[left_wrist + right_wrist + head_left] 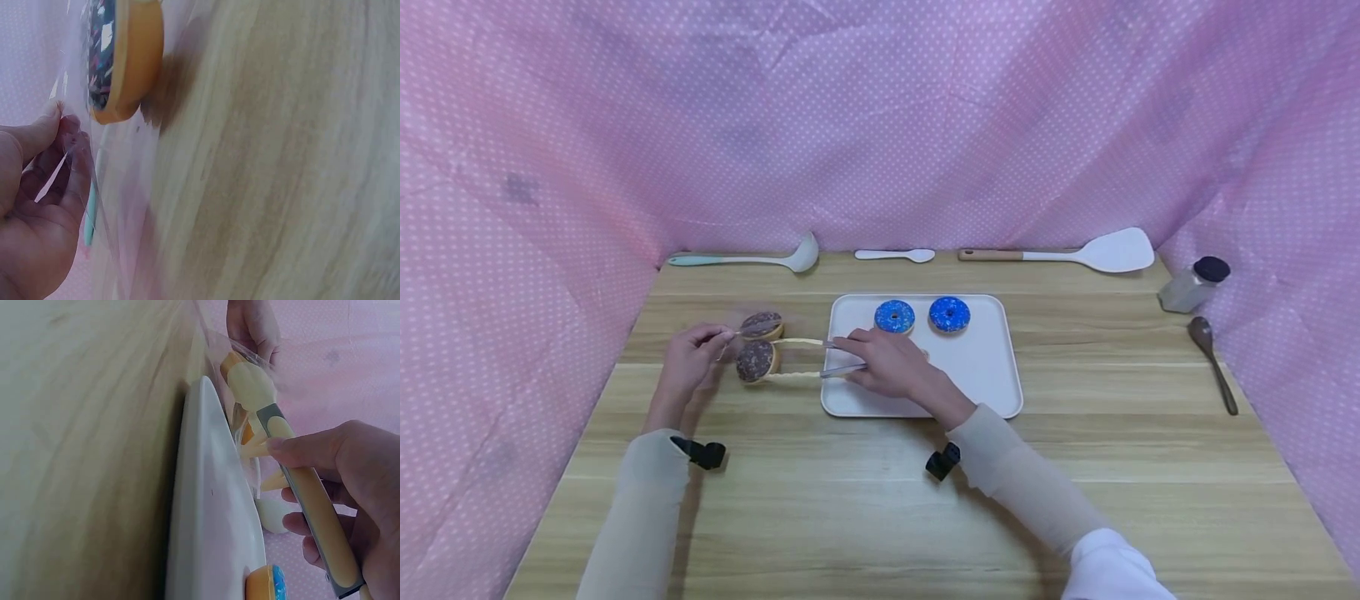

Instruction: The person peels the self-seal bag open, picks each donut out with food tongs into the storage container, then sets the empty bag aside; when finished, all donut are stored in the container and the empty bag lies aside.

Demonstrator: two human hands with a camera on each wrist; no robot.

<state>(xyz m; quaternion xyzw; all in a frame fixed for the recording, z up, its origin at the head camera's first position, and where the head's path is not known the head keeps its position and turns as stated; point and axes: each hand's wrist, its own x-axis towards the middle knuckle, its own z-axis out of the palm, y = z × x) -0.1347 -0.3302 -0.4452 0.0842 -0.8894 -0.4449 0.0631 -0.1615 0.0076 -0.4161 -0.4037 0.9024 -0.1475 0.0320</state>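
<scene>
1. Tongs (pixel 805 358) with cream silicone arms and grey metal near the handle lie across the left edge of the white rectangular tray (pixel 985 367); their tips close on a chocolate-frosted doughnut (pixel 756 362) just left of the tray. The right-wrist view shows one arm (pixel 312 506) fully, the other only in part.
2. Wooden table (pixel 880 500): it carries the tray; its near corners are cut off by the frame.
3. Right hand (pixel 887 362): it rests over the tray's left part, fingers curled round the tongs' handle end, squeezing the arms together.
4. Left hand (pixel 688 367): it sits well left of the tray, thumb and fingers pinching a clear plastic bag (pixel 94 156) that wraps the doughnuts. The bag is nearly invisible in the head view and motion-blurred in the left-wrist view, so its edges are hard to trace.
5. Second chocolate-frosted doughnut (pixel 762 325): it sits just behind the first, left of the tray, blurred. The left-wrist view shows one doughnut (pixel 125 56), cut off at the top; which one, I cannot tell.
6. Two blue-frosted doughnuts (pixel 894 317) (pixel 949 314): they sit side by side at the tray's far edge.
</scene>
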